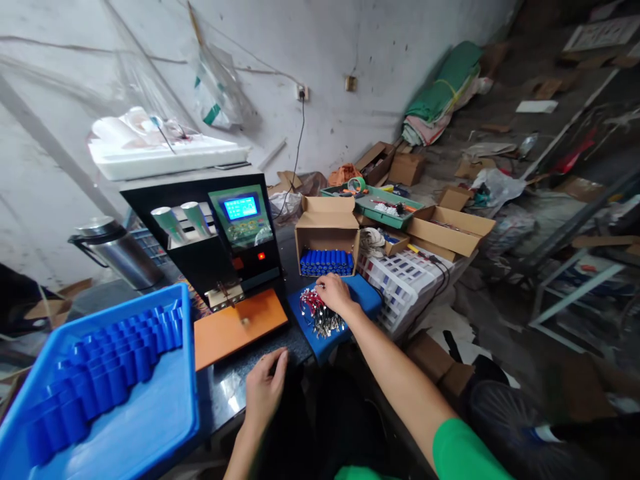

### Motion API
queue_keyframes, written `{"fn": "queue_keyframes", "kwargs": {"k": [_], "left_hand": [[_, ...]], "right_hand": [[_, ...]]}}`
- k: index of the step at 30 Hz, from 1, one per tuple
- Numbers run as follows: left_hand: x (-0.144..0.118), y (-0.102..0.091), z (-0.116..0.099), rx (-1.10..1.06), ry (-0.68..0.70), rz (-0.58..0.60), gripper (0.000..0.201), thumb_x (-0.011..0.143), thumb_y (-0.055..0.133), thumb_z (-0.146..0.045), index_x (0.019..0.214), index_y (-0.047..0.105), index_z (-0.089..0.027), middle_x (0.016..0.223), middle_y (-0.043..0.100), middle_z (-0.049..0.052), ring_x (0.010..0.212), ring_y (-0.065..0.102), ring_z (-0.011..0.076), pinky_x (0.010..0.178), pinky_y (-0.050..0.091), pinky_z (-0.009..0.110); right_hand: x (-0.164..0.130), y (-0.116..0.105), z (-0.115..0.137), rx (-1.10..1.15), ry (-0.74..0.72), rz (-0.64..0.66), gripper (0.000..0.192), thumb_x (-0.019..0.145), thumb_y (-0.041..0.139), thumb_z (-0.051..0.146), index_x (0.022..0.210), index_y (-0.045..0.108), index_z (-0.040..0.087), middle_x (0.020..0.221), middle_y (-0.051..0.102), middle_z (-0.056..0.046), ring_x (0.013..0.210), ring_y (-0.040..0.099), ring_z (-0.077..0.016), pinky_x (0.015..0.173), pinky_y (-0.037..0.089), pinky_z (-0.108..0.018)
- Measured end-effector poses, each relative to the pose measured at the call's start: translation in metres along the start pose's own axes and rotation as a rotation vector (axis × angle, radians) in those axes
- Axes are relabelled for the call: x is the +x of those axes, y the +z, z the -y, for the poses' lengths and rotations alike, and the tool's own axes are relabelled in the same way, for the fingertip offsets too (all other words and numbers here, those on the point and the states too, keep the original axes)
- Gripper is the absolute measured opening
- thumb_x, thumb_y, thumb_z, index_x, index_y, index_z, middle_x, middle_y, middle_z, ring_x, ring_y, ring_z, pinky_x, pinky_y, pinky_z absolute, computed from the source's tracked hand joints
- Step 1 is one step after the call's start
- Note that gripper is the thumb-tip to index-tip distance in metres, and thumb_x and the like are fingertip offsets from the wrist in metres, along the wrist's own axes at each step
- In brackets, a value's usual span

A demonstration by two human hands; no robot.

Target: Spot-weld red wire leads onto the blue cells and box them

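My right hand (334, 293) reaches forward onto a blue foam pad (367, 297) and pinches at a bundle of red wired connectors (316, 312) lying on it. My left hand (265, 387) rests on the dark table edge (235, 393), fingers loosely curled, holding nothing. In front of it stands a black spot-welding machine (220, 233) with a lit blue display (241, 207) and an orange work plate (235, 327). A blue tray (150, 427) with several blue cylindrical cells (105, 367) sits at my left.
An open cardboard box (327, 230) holding blue cells stands behind the foam pad. White plastic trays (405, 277), more cardboard boxes (450, 230) and a green tray (373, 200) lie to the right. A steel kettle (117, 250) is at far left. The floor at right is cluttered.
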State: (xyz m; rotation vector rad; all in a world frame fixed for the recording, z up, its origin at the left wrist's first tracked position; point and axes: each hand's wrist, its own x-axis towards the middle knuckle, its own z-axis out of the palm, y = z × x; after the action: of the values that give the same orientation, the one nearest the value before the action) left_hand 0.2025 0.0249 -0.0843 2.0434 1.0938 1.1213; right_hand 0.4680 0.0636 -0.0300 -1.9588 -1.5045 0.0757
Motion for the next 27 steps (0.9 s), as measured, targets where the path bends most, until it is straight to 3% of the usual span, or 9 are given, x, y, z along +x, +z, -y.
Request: {"fn": "queue_keyframes", "kwargs": {"k": [4, 8, 11, 16, 27], "left_hand": [[-0.002, 0.0, 0.0, 0.024, 0.006, 0.003, 0.035, 0.09, 0.056, -0.051, 0.091, 0.076, -0.022, 0.091, 0.076, 0.004, 0.084, 0.073, 0.0199, 0.075, 0.058, 0.03], [-0.003, 0.0, 0.0, 0.035, 0.013, 0.001, 0.036, 0.091, 0.055, -0.05, 0.092, 0.075, -0.02, 0.091, 0.076, 0.005, 0.084, 0.072, 0.0201, 0.074, 0.057, 0.03], [-0.003, 0.0, 0.0, 0.039, 0.023, -0.007, 0.035, 0.092, 0.054, -0.049, 0.091, 0.075, -0.021, 0.09, 0.075, 0.005, 0.082, 0.072, 0.0199, 0.072, 0.057, 0.03], [-0.004, 0.001, 0.001, 0.039, 0.041, -0.009, 0.033, 0.092, 0.055, -0.047, 0.091, 0.075, -0.021, 0.089, 0.075, 0.004, 0.081, 0.072, 0.0193, 0.074, 0.056, 0.03], [-0.009, -0.003, -0.004, -0.032, 0.036, -0.062, 0.031, 0.091, 0.057, -0.044, 0.092, 0.075, -0.019, 0.089, 0.076, 0.006, 0.082, 0.072, 0.0193, 0.074, 0.058, 0.03]], "right_hand": [[0.013, 0.01, 0.017, -0.163, -0.147, 0.149, 0.022, 0.091, 0.063, 0.013, 0.108, 0.075, 0.018, 0.118, 0.063, -0.01, 0.115, 0.049, -0.0255, 0.098, 0.039, -0.034], [0.021, 0.017, 0.028, -0.327, -0.198, 0.306, 0.024, 0.089, 0.058, 0.005, 0.1, 0.077, 0.016, 0.112, 0.066, -0.012, 0.112, 0.05, -0.0257, 0.099, 0.035, -0.036], [0.022, 0.018, 0.028, -0.368, -0.197, 0.332, 0.024, 0.09, 0.055, 0.003, 0.095, 0.076, 0.014, 0.108, 0.067, -0.013, 0.11, 0.051, -0.0257, 0.101, 0.032, -0.038], [0.022, 0.015, 0.018, -0.243, -0.23, 0.224, 0.022, 0.094, 0.054, 0.005, 0.098, 0.073, 0.015, 0.107, 0.068, -0.01, 0.111, 0.052, -0.024, 0.105, 0.03, -0.038], [0.01, 0.0, 0.012, 0.157, -0.264, -0.177, 0.02, 0.097, 0.051, 0.011, 0.103, 0.069, 0.016, 0.1, 0.07, -0.01, 0.097, 0.063, -0.024, 0.093, 0.047, -0.035]]}}
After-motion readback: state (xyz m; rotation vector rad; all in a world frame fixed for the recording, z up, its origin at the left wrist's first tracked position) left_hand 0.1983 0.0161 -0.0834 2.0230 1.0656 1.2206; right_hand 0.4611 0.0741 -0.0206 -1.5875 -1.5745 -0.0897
